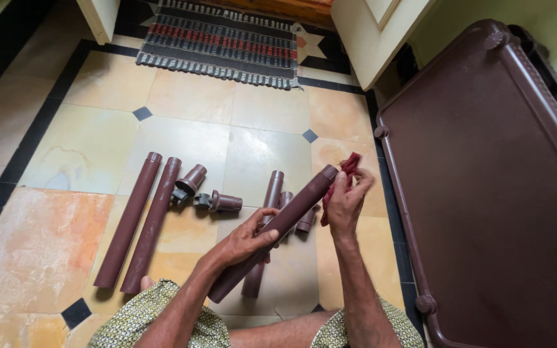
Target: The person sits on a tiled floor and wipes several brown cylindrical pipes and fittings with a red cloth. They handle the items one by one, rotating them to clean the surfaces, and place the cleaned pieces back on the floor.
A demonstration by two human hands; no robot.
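Observation:
My left hand grips a long brown plastic tube around its middle, the tube slanting up to the right above the floor. My right hand holds a dark red cloth against the tube's upper end. Under the held tube another brown tube lies on the tiles with short brown pieces beside it. My knees in patterned green fabric show at the bottom.
Two long brown tubes lie side by side on the left. Two short brown end fittings lie between them and my hands. A large brown plastic tabletop leans at the right. A striped mat lies at the far doorway.

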